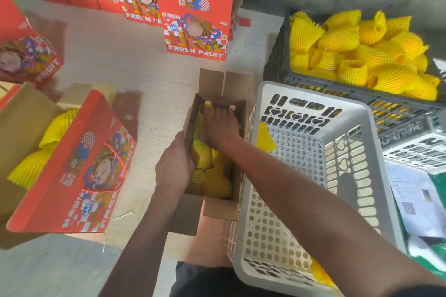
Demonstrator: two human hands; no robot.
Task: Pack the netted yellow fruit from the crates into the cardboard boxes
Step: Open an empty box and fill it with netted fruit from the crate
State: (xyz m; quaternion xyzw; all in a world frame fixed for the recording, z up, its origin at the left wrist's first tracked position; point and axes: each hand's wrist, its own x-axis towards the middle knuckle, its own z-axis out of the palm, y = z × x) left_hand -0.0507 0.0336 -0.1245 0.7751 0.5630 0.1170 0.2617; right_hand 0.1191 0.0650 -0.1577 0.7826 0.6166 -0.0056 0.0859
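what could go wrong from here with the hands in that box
1. The right hand presses with spread fingers on the yellow foam-netted fruit in the narrow open brown cardboard box; hard pressure may bruise it.
2. The left hand grips the box's thin left wall, which could bow or tear.
3. The pale grey perforated plastic crate sits tight against the box, so a nudge from the forearm might shift it.

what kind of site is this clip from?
Probably a fruit packing room, worked on the floor. A dark crate heaped with netted yellow fruit, red printed "FRESH FRUIT" boxes standing in rows, and an open carton being filled by hand.
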